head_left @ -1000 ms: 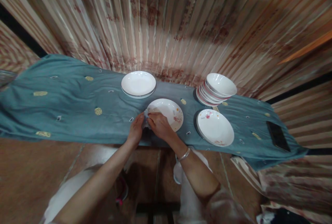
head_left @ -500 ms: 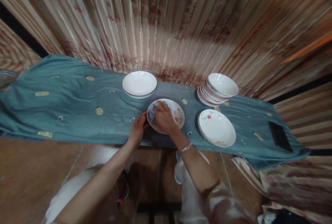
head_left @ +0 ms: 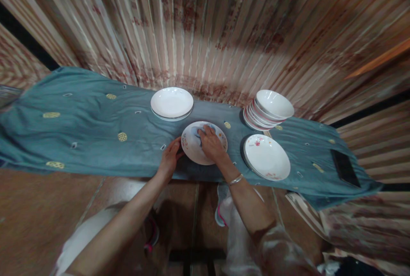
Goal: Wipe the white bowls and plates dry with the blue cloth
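A white plate with a floral pattern point(head_left: 192, 153) lies near the front edge of the cloth-covered table. My left hand point(head_left: 171, 153) grips its left rim, the fingertips partly hidden at the edge. Against the plate's inner surface, my right hand point(head_left: 210, 143) presses a bluish-grey cloth point(head_left: 196, 132), fingers closed over it. Just behind stands a short stack of white plates point(head_left: 172, 102). To the right sits another stack of flowered plates point(head_left: 267, 156), with a tilted stack of bowls point(head_left: 272, 105) behind it.
A green-blue tablecloth point(head_left: 92, 139) with yellow pineapple prints covers the long narrow table. A dark phone point(head_left: 345, 167) lies near the right end. Pleated curtains point(head_left: 205, 33) hang right behind the table, and dark bars point(head_left: 368, 111) run at both sides.
My right hand has slid the cloth from the plate's left side toward its middle and right, uncovering flowers on the left. My left hand stays at the rim.
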